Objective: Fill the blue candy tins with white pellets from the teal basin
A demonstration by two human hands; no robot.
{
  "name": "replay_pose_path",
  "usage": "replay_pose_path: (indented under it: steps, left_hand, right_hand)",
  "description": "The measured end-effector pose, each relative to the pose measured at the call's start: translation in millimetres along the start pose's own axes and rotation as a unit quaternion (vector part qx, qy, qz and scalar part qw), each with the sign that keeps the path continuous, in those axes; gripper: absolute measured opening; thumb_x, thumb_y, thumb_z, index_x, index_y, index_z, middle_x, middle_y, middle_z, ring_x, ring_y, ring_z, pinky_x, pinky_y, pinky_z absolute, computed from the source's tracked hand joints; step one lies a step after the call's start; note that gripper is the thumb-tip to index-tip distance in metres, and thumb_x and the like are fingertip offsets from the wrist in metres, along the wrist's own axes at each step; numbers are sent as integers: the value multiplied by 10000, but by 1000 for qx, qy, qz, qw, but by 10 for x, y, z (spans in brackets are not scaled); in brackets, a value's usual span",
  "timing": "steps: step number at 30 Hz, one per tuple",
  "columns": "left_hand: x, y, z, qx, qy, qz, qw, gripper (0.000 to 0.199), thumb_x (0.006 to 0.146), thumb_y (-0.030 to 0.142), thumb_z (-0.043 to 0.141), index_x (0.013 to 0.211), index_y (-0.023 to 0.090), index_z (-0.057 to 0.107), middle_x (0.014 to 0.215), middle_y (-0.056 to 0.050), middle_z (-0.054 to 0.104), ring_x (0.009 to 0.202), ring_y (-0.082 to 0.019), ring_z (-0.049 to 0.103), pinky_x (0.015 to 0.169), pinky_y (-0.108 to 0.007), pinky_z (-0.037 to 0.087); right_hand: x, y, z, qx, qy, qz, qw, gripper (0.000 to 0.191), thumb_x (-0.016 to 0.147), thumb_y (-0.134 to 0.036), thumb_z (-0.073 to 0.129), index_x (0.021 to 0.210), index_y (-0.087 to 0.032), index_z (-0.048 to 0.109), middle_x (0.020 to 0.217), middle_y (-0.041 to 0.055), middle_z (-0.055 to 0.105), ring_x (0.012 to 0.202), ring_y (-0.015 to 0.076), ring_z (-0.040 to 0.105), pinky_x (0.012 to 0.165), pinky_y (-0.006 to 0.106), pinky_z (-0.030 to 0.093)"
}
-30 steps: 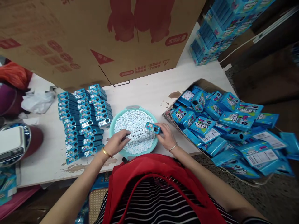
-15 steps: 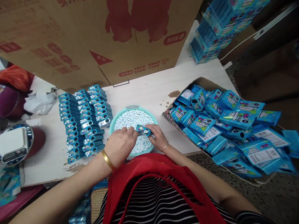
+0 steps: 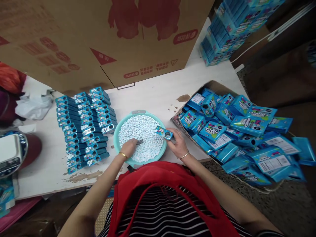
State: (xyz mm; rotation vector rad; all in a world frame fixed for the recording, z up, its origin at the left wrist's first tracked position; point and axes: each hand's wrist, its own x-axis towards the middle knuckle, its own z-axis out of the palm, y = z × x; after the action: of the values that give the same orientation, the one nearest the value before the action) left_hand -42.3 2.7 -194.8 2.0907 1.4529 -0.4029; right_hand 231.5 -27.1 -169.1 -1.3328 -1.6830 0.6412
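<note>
In the head view a turquoise basin (image 3: 116, 140) full of small white candies (image 3: 142, 126) stands before me. My left hand (image 3: 128, 148) is closed on a small metal scoop (image 3: 140, 142), low over the candies; its far end is partly lost among them. At the basin's right rim, my right hand (image 3: 178, 144) grips a small blue candy box (image 3: 164, 132). The box is tilted, and the round hole in its end faces up. Whether candies are inside it, I cannot make out.
Left of the basin, blue boxes (image 3: 86, 128) stand in rows, white candies on many tops. A carton (image 3: 214, 85) heaped with blue boxes is at the right. Behind are a big cardboard box (image 3: 81, 42) and stacked packs (image 3: 217, 39). A scale (image 3: 10, 148) sits far left.
My left hand has moved away from the box, down and left into the basin with the scoop. My right hand has shifted slightly right with the box.
</note>
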Motion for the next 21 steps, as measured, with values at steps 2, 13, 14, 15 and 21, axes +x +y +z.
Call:
replay_pose_path:
  steps: [2,13,14,15,21]
  left_hand:
    - [138,143,198,-27,10,16,999,257,888,175,419,1110,167,549,1134,-112,601,1060,-217,564,909,-332,440]
    - [-259,172,-245,-145,66,106,982,252,895,305,444,1087,164,524,942,-65,624,826,-170,584,771,-307,472]
    - [-348,178,-365,-147,77,118,979,248,900,314,443,1080,165,526,938,-66,622,830,-170,583,770,-308,470]
    - [-431,194,-486,-144,88,130,977,244,904,314,439,1080,167,525,946,-69,621,844,-171,583,774,-307,469]
    - [-717,491,-1107,-29,94,165,981,237,922,253,407,1109,151,511,1016,-90,624,904,-185,583,807,-328,476]
  right_hand:
    - [-11,15,-31,-7,10,6,1000,377,827,-183,522,1202,-224,518,1129,99,620,1041,262,577,916,453,477]
    - [-82,38,-3,-13,22,24,999,349,836,-217,544,1184,-212,530,1088,100,628,1012,266,578,886,439,484]
    - [-79,31,10,-14,16,19,1000,363,826,-196,537,1188,-214,529,1092,100,626,1011,270,576,886,446,482]
    - [-75,22,27,-14,9,12,1000,384,814,-172,526,1195,-217,526,1101,99,623,1017,273,572,891,454,479]
    - [-37,-79,186,-1,-36,-40,999,510,742,-66,470,1227,-223,506,1153,99,606,1080,274,545,943,483,459]
